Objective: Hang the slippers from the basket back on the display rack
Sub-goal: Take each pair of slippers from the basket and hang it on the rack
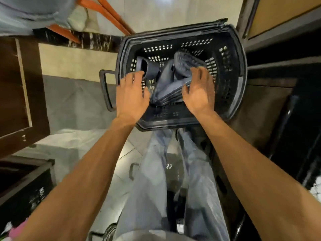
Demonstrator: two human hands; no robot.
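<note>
A black perforated plastic basket [231, 70] stands on the floor in front of me. Inside it lie dark grey slippers: one slipper [147, 68] on its side at the left, and a pile of slippers [175, 80] in the middle with ribbed soles showing. My left hand [130, 94] reaches over the basket's left rim, its fingertips touching the left slipper. Over the pile hovers my right hand [198, 91], fingers spread and lightly bent, tips at the top slipper's sole. The display rack is out of view.
A dark wooden cabinet [15, 91] stands at the left and dark shelving [278, 101] at the right. Orange metal legs [107, 16] rise at the back left. A black box [26, 185] sits at the lower left. My jeans-clad legs [170, 180] stand below the basket.
</note>
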